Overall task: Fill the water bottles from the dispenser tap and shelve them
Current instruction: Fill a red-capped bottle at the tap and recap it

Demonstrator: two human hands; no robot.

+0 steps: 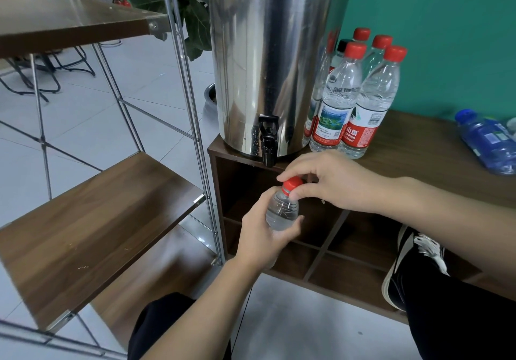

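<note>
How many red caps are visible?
6: one on the held bottle below the tap; five on bottles right of the dispenser. More may be hidden.

Both hands meet, left hand curled in a grip, right hand pinching above it.

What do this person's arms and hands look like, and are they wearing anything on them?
Both forearms are bare up to the edge of the picture: no sleeves show, and there are no gloves. The left hand and the right hand carry no visible rings, and no watch or band shows on either wrist. Lower down, dark trousers and a black shoe with white laces can be seen.
</note>
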